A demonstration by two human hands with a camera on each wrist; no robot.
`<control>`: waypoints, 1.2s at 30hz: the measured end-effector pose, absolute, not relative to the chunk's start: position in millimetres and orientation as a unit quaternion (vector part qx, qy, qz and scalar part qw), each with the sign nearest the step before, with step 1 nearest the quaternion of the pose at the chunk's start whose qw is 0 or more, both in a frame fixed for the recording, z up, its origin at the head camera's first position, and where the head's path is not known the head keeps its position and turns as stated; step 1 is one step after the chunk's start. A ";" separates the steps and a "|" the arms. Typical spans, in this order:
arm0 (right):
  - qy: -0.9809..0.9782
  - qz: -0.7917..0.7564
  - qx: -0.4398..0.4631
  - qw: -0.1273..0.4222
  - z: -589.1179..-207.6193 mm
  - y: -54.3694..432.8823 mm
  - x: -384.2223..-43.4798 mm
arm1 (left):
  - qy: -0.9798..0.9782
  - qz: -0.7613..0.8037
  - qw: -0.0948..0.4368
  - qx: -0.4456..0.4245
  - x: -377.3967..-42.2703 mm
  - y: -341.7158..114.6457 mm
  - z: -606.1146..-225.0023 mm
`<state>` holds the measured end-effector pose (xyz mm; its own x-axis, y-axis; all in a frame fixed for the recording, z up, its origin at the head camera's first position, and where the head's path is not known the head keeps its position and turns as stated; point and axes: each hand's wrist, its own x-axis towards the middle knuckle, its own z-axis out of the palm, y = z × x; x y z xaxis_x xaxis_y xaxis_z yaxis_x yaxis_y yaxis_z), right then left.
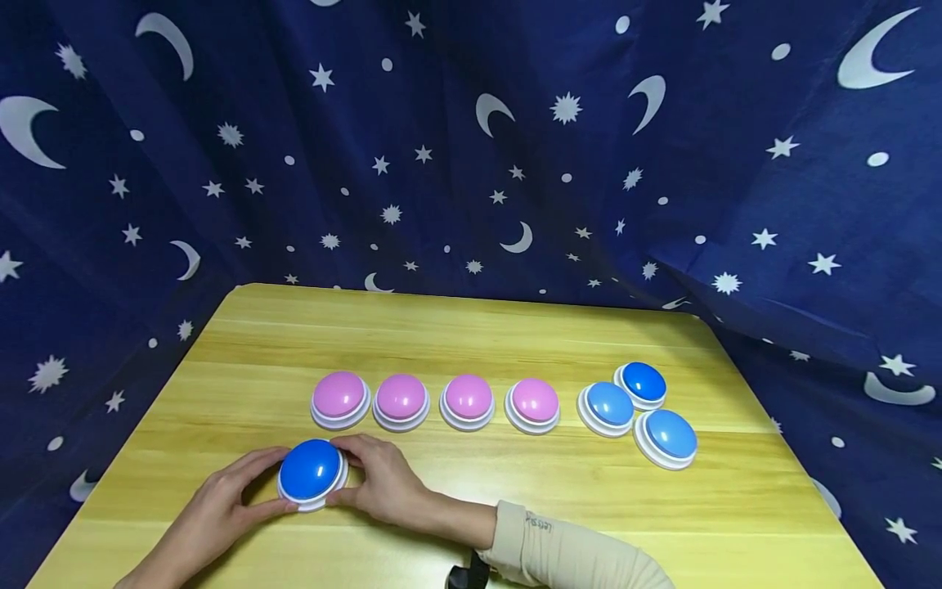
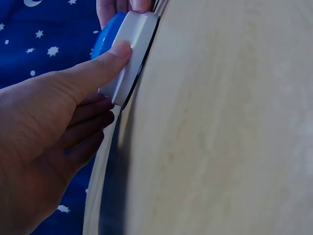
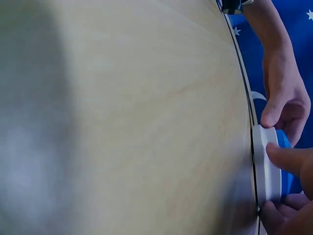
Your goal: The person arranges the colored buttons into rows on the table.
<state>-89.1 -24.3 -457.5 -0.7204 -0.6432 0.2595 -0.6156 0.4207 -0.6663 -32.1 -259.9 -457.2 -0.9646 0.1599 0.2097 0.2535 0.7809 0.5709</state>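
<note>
A dark blue dome push button with a white round base is on the near left part of the table, held from both sides. My left hand grips its left edge, thumb at the near side and fingers at the far side. From the right, my right hand grips the base the same way. The left wrist view shows the left thumb pressed on the white side of the base. In the right wrist view the right thumb lies against that white side, and the base is close over the wooden surface.
Behind the hands stands a row of pink buttons on the wooden table. To the right sit two light blue buttons and one dark blue button, grouped closely. A dark blue curtain with stars and moons surrounds the table.
</note>
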 end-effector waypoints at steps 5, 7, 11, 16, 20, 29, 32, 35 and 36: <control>0.840 -0.382 -0.385 0.027 -454.9 -19.7 -89.7 | -0.944 -0.313 0.052 -0.094 -30.6 -260.6 -449.6; 0.835 -0.383 -0.394 0.025 -453.8 -15.8 -90.9 | -0.945 -0.313 0.048 -0.088 -31.1 -261.3 -443.5; 0.818 -0.405 -0.408 0.030 -449.3 -1.9 -94.6 | -0.945 -0.299 0.097 -0.090 -35.3 -264.2 -426.6; 0.792 -0.472 -0.384 0.057 -437.3 30.2 -99.2 | -0.928 -0.303 0.174 -0.129 -52.3 -250.5 -407.8; 0.764 -0.539 -0.350 0.058 -429.6 69.0 -101.2 | -0.912 -0.333 0.167 -0.170 -71.5 -215.3 -403.0; 0.791 -0.564 -0.235 -0.038 -419.5 194.6 -97.0 | -0.868 -0.378 0.116 -0.300 -112.1 -110.3 -407.0; 0.801 -0.563 -0.191 -0.071 -415.8 239.1 -92.0 | -0.860 -0.370 0.102 -0.337 -120.7 -76.6 -406.5; 0.809 -0.563 -0.146 -0.091 -411.9 281.0 -84.7 | -0.856 -0.359 0.079 -0.364 -124.1 -42.7 -405.5; 0.809 -0.565 -0.131 -0.094 -410.6 293.9 -81.8 | -0.855 -0.355 0.072 -0.370 -124.7 -31.2 -405.2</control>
